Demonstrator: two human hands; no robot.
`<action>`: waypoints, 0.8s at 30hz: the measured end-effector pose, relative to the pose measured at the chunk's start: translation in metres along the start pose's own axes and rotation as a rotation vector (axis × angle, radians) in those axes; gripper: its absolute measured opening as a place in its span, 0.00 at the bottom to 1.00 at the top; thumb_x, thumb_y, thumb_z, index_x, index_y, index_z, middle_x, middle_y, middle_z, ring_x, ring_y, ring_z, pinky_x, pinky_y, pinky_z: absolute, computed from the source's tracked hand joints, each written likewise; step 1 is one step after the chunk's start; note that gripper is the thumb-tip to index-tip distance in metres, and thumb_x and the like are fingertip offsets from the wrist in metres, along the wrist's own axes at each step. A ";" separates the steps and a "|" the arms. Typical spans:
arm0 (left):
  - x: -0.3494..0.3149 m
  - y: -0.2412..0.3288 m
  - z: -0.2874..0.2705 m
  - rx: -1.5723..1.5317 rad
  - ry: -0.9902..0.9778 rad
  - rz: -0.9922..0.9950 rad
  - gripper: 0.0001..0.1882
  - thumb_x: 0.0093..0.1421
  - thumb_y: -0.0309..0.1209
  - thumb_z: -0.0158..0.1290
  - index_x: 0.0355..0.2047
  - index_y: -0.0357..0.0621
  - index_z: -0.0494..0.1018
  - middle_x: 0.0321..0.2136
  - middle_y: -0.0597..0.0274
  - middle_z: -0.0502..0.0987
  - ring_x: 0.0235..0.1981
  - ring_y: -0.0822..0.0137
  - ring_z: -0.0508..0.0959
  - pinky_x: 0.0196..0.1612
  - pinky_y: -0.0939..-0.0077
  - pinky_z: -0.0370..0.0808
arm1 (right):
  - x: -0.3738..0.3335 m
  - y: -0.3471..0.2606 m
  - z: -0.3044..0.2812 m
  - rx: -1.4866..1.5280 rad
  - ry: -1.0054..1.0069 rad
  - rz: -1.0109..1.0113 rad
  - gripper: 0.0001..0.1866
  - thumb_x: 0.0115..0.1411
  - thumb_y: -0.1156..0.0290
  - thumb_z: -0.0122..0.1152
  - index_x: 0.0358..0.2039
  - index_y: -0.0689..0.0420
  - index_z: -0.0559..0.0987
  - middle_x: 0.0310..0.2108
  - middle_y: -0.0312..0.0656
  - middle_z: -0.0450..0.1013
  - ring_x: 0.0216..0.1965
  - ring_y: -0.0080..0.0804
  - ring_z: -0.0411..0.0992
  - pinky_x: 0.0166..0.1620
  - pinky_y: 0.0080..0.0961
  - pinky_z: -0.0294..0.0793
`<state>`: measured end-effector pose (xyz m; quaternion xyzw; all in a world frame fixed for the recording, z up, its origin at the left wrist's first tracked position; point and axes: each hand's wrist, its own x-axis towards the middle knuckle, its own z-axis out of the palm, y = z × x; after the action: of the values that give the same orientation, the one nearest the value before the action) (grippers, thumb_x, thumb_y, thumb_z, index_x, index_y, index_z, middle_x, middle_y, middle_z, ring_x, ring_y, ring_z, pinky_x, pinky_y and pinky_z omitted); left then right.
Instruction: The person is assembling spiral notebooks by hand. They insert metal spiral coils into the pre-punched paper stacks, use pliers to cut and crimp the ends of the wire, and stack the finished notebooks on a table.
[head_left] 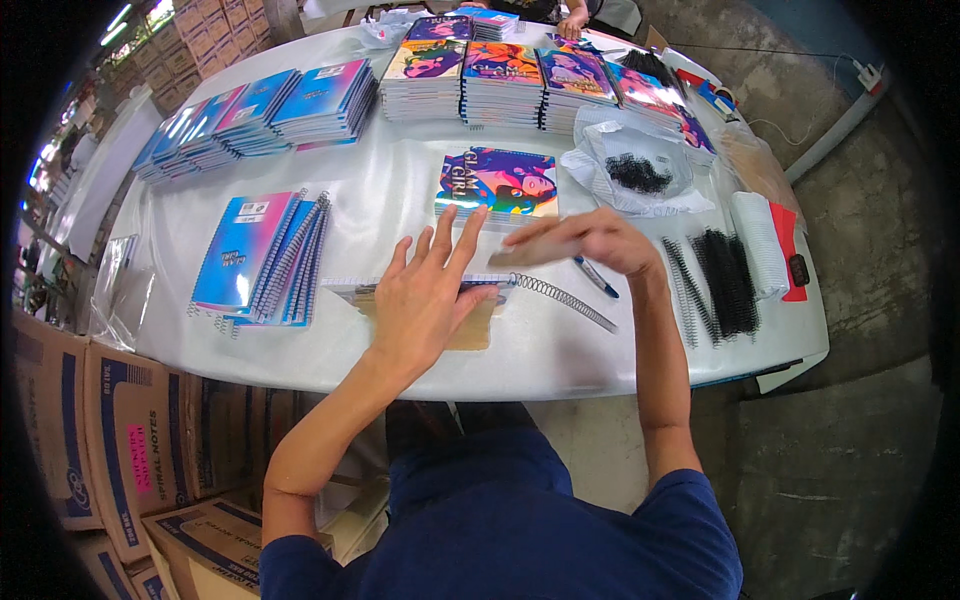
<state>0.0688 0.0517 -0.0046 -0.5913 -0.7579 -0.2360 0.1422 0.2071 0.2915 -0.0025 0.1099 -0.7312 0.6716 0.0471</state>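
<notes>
My left hand (425, 295) lies spread over a notebook (345, 287) near the table's front edge, hiding most of it. From the notebook's right end a loose wire spiral coil (568, 298) sticks out, partly threaded along its edge. Beneath my palm shows a tan board (468, 335). Just above the coil, my right hand (605, 243) is smeared by motion, its fingers closed around a flat tan piece (530, 250) whose kind I cannot make out. A blue-and-white pen (597, 277) lies by the coil. Beyond my fingertips sits a small stack of colourful notebooks (500, 180).
Spiral-bound blue-pink notebooks (235, 255) lie at left, with more stacks (325, 100) behind. Tall colourful stacks (505, 85) stand at the back, near another person's hand (573, 22). Black coils (725, 285) and a crumpled plastic bag (600, 150) lie right. Cartons (135, 440) stand lower left.
</notes>
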 end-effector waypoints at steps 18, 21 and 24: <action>-0.001 -0.009 -0.003 -0.016 0.046 -0.020 0.49 0.46 0.48 0.64 0.67 0.58 0.53 0.58 0.53 0.69 0.55 0.55 0.73 0.57 0.57 0.67 | 0.018 0.003 0.024 -0.354 0.042 0.232 0.34 0.58 0.47 0.58 0.47 0.71 0.78 0.52 0.63 0.70 0.56 0.50 0.69 0.59 0.41 0.66; -0.006 -0.012 -0.005 0.010 0.051 -0.052 0.50 0.46 0.47 0.64 0.67 0.58 0.53 0.58 0.53 0.69 0.55 0.55 0.72 0.58 0.56 0.67 | 0.017 0.007 0.036 0.512 0.058 -0.126 0.23 0.60 0.58 0.60 0.48 0.65 0.79 0.51 0.51 0.74 0.52 0.39 0.72 0.56 0.33 0.68; -0.004 -0.014 -0.010 -0.019 0.039 -0.054 0.50 0.45 0.47 0.65 0.67 0.59 0.53 0.59 0.54 0.68 0.56 0.56 0.72 0.58 0.54 0.66 | 0.032 0.007 0.030 -0.033 -0.033 0.067 0.31 0.58 0.51 0.60 0.49 0.68 0.77 0.53 0.58 0.71 0.56 0.47 0.69 0.59 0.38 0.65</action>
<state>0.0560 0.0404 -0.0004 -0.5672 -0.7684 -0.2586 0.1448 0.1771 0.2590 -0.0049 0.0960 -0.7459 0.6589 0.0143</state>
